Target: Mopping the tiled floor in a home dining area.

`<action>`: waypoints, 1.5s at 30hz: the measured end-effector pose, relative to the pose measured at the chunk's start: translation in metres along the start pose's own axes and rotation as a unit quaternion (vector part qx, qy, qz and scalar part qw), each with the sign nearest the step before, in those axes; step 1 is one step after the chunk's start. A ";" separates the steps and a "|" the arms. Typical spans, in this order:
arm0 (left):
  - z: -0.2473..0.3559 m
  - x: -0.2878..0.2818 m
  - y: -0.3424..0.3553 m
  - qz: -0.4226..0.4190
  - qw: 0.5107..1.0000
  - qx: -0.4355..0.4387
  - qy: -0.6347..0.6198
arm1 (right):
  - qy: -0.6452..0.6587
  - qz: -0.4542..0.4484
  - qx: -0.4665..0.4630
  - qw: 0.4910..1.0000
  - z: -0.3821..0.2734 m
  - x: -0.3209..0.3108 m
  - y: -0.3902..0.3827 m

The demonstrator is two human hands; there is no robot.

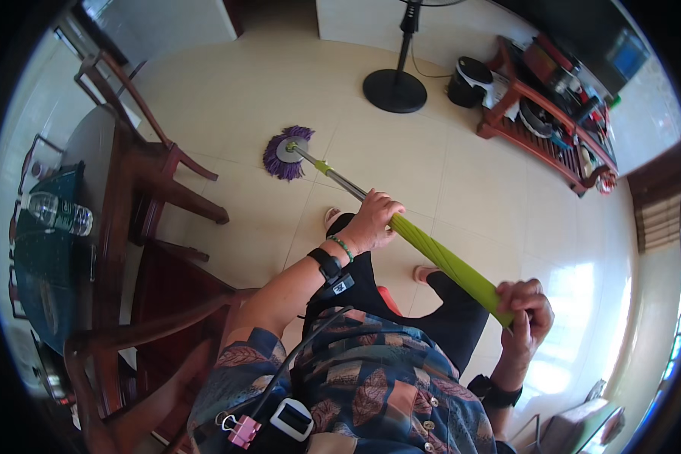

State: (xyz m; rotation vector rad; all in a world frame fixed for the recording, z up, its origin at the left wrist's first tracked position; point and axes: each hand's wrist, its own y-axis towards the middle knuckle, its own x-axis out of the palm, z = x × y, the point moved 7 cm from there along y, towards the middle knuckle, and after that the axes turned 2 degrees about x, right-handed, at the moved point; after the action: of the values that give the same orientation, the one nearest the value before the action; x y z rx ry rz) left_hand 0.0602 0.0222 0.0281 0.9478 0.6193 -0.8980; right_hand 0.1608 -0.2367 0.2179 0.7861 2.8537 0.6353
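Observation:
A mop with a bright green handle (446,261) runs slantwise across the view, from low right to upper left. Its round head of purple strands (282,155) lies on the tiled floor ahead of me, joined to a silver shaft. My left hand (373,221) is closed around the pole just where metal meets green grip. Up at the handle's top end, my right hand (527,309) wraps its fingers about the green grip.
Dark wooden chairs (178,174) and a table with a plastic bottle (60,213) stand at left. Ahead are a black fan base (395,91) and a black bin (469,81). A cluttered reddish wooden stand (541,125) fills the far right. Beige tiles (356,113) cover the floor.

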 end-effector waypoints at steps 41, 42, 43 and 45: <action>0.130 0.096 -0.495 -0.303 0.275 -0.898 -0.163 | 0.001 -0.223 0.759 0.611 0.332 0.047 0.197; 0.137 0.104 -0.494 -0.275 0.220 -0.902 -0.250 | 0.016 -0.233 0.753 0.615 0.346 0.081 0.212; 0.133 0.111 -0.484 -0.302 0.248 -0.874 -0.288 | 0.042 -0.234 0.752 0.615 0.358 0.114 0.228; 0.135 0.107 -0.477 -0.228 0.183 -0.917 -0.272 | 0.004 -0.269 0.727 0.632 0.377 0.169 0.263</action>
State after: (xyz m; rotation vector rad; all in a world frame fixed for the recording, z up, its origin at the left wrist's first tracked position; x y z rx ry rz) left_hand -0.2878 -0.2733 -0.1923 -1.8820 0.7759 -0.2506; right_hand 0.2196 0.1920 -0.0117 -0.1643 2.7426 -1.9016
